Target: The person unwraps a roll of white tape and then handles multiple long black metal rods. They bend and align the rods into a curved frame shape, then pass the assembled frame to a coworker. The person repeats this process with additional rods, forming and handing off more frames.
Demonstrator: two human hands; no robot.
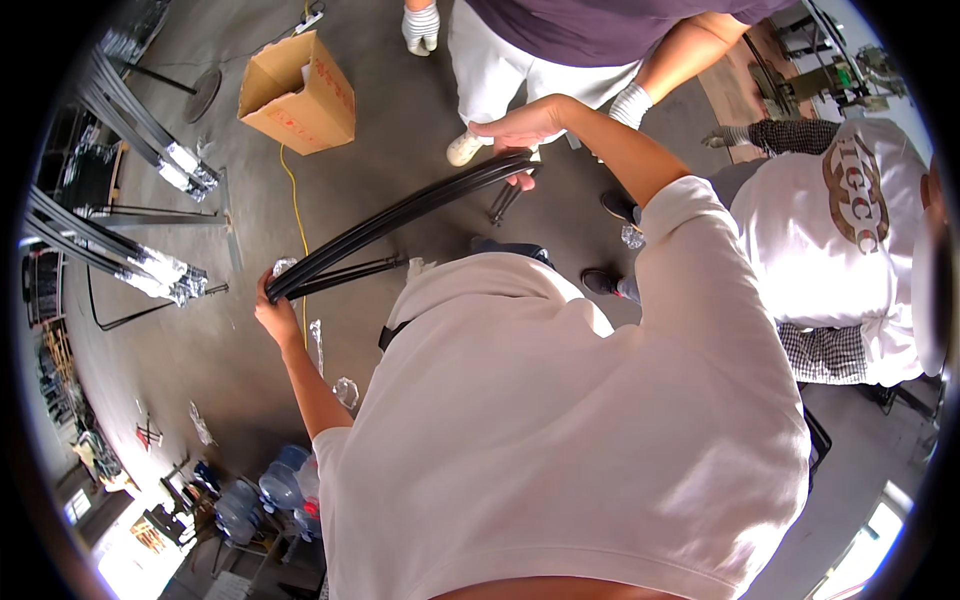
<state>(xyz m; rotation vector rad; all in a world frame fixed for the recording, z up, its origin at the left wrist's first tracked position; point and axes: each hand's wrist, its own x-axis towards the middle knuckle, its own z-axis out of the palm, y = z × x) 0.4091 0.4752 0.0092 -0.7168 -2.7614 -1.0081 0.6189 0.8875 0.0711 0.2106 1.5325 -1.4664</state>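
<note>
Far left, two bundles of long dark bars (120, 250) lie on stands, their ends wrapped in clear film, seemingly kept off the floor (420, 110) for storage. Nearer the middle, one open cardboard box (300, 95) sits on the floor beside a yellow cable (297, 215). The left hand (272, 312) is closed around the lower end of the curved black strips (400, 215), a stack of what looks like two or three, though the exact count is hard to tell. The strips arc up to the right, held in the air in front of the person's chest, one hand at each end so the long bow stays steady. The right hand (522, 130) grips the upper end, fingers curled over it. Beyond stand two other people; one gloved hand (421, 27) hangs by the box.
</note>
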